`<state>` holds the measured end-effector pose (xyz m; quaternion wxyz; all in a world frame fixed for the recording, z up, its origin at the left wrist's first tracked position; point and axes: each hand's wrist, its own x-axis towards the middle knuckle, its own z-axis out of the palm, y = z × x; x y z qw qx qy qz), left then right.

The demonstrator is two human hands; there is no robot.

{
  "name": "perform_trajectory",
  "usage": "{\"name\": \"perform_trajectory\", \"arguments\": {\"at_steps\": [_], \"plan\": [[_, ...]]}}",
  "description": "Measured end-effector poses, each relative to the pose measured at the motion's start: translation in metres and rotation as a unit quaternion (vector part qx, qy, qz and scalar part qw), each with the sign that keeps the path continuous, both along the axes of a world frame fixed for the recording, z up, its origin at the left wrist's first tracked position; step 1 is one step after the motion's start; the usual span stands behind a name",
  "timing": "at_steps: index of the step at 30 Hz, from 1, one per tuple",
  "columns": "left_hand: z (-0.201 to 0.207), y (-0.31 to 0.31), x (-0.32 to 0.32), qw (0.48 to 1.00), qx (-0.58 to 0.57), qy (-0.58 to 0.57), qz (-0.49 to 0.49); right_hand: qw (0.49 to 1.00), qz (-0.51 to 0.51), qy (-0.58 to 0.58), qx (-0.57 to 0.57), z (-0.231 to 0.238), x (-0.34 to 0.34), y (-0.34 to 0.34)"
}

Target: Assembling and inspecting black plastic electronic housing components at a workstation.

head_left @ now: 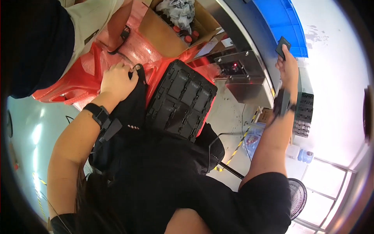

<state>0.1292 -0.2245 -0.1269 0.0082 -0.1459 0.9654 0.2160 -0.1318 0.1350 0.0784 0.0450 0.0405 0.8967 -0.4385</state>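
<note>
At the far right, my right hand (287,68) is stretched out and closed on a small, dark, flat rectangular piece (282,47), which is beside a blue plastic bin. To the left, the fingers of my left hand (118,82) are curled at the top of a piece of black cloth (130,99) and seem to grip it; the fingertips are partly hidden. Between my arms, close to my body, a black moulded tray (183,102) is tilted, with several flat black pieces in its pockets. Red shows along the tray's edges.
An open cardboard box (157,33) with crumpled clear plastic and red-capped bottles stands on a red surface (85,74). A metal machine (249,91) with a red light and a blue bin (286,23) are at upper right. Another person's light trousers (87,19) show at upper left.
</note>
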Motion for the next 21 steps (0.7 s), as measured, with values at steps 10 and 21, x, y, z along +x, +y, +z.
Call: {"name": "perform_trajectory", "arguments": {"at_steps": [10, 21], "plan": [[-0.001, 0.011, 0.008, 0.999, -0.006, 0.017, -0.027, 0.961, 0.147, -0.181, 0.15, -0.181, 0.273, -0.066], [-0.006, 0.012, 0.02, 0.999, -0.031, 0.019, -0.013, 0.98, 0.046, 0.12, 0.149, -0.039, 0.137, -0.07]]}}
